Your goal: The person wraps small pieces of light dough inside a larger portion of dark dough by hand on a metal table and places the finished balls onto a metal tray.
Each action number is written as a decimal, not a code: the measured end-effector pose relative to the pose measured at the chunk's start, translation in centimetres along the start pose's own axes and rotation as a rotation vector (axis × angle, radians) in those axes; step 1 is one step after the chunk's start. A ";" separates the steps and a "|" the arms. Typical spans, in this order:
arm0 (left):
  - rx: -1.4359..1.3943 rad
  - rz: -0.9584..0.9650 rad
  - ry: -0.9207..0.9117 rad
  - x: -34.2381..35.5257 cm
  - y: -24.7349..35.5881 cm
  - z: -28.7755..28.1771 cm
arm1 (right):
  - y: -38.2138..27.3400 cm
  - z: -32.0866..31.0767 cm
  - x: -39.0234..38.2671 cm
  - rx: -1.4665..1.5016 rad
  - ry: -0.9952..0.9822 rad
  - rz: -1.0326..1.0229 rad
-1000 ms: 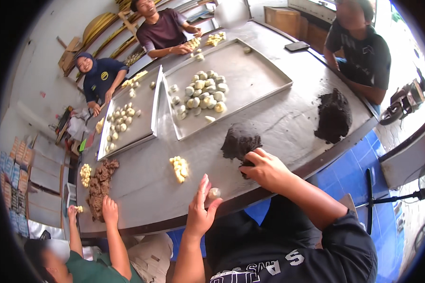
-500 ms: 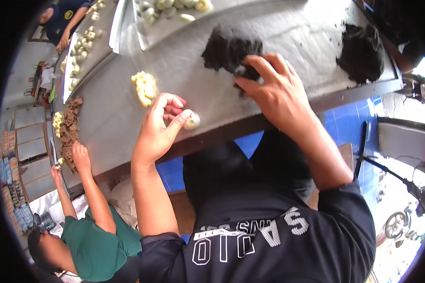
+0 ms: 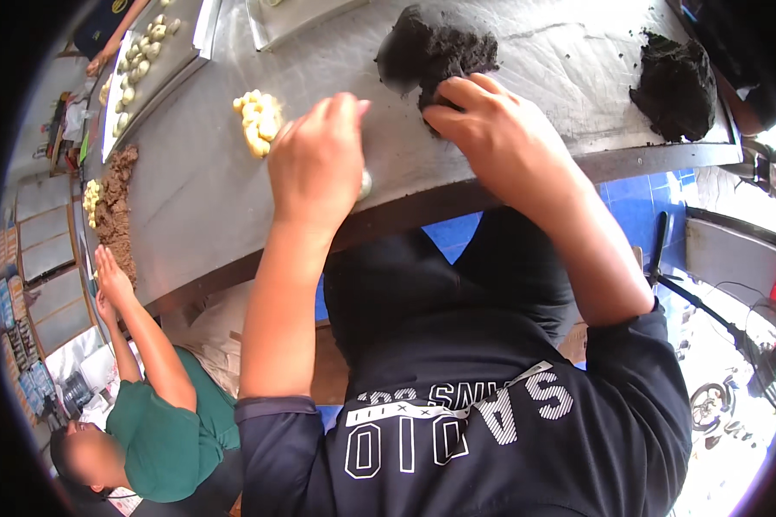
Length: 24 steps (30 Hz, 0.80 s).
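On the metal table, a crumbly black dough-like mass (image 3: pixel 435 52) lies ahead of me. My right hand (image 3: pixel 500 125) is at its near edge, with curled fingers closed on a bit of the dark stuff. To the left, my left hand (image 3: pixel 317 164) is raised over the table, back of the hand up. Its fingers are bent and partly blurred, so what they hold, if anything, is hidden. A pale round ball (image 3: pixel 366 183) shows partly behind its wrist on the table. Beside the left fingers sits a small heap of yellow pieces (image 3: pixel 257 121).
A second black mass (image 3: pixel 677 86) sits at the table's right end. At the left, a tray (image 3: pixel 200 52) holds several pale balls. A co-worker in green (image 3: pixel 177 431) works by a brown mass (image 3: pixel 116 211) and more yellow pieces (image 3: pixel 91 202). Another person's arm (image 3: pixel 116 39) reaches in at upper left.
My left hand has moved from beside the pale ball toward the yellow pieces and turned its back up. My right hand stays at the black mass, its fingers now more curled. The view has shifted slightly.
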<state>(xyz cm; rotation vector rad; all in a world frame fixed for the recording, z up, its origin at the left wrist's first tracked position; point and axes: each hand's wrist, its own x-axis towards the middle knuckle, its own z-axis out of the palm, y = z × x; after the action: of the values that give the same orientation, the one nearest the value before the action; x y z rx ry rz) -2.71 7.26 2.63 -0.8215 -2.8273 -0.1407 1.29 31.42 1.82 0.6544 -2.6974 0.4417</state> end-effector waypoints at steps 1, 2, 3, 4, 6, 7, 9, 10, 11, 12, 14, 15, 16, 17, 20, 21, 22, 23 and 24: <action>-0.095 -0.061 0.102 -0.8 -0.5 -0.2 | 0.8 -0.7 -0.4 0.108 -0.030 -0.009; -0.192 -0.120 0.202 -1.8 -1.2 -0.3 | 1.4 -1.2 -0.8 0.216 -0.060 -0.018; -0.324 -0.023 0.260 -3.4 -2.4 -0.1 | 1.1 -1.8 -1.3 0.259 0.023 0.009; -0.302 0.045 0.238 -4.7 -2.2 -0.5 | 1.3 -1.2 -1.4 0.255 0.024 0.012; -0.295 0.190 0.145 -5.8 -2.5 -0.9 | 1.0 -0.2 -1.3 0.237 0.132 -0.105; -0.515 0.122 0.076 -6.6 -3.0 -0.8 | 0.9 -0.5 -1.3 0.187 0.057 -0.064; -0.919 -0.033 0.076 -8.2 -3.2 0.2 | 0.0 0.4 -0.1 0.126 0.121 -0.009; -0.921 -0.033 0.078 -8.1 -2.8 0.2 | -0.2 1.2 0.8 0.109 0.210 0.002; -0.898 -0.064 0.145 -7.7 -2.3 0.3 | -0.9 1.5 1.0 0.106 0.209 0.002; -0.875 -0.092 0.218 -7.2 -2.1 0.4 | -1.5 1.8 1.2 0.044 0.060 0.018; -0.734 -0.002 0.265 -6.7 -2.0 0.3 | -1.2 1.2 1.4 -0.027 -0.088 0.034; -0.676 -0.060 0.227 -6.7 -1.9 0.1 | -0.5 0.1 1.4 0.066 -0.102 -0.037; -0.623 -0.121 0.188 -6.9 -1.5 0.2 | 0.2 -0.6 1.3 0.159 -0.123 -0.108; -0.694 -0.188 0.132 -6.8 -1.0 0.5 | -0.1 -1.2 1.0 0.165 -0.096 -0.095; -0.835 -0.085 0.178 -6.3 -0.3 1.0 | 1.1 -0.5 -0.8 0.225 0.049 -0.108; -0.759 -0.070 0.205 -6.3 -0.2 0.7 | 1.2 -0.9 -1.2 0.245 0.036 -0.059; -0.681 -0.055 0.233 -6.3 -0.1 0.4 | 1.2 -0.8 -1.3 0.248 0.032 -0.061; -0.558 -0.086 0.259 -6.3 0.0 0.5 | 1.2 -0.6 -1.4 0.324 0.039 -0.013; -0.465 -0.097 0.268 -6.0 0.1 0.7 | 1.2 -0.8 -1.4 0.395 0.053 0.039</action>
<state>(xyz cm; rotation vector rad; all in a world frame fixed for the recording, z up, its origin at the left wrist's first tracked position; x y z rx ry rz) 2.23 4.31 0.66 -0.6799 -2.6063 -0.8785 2.08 33.22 1.75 0.6794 -2.5955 1.0030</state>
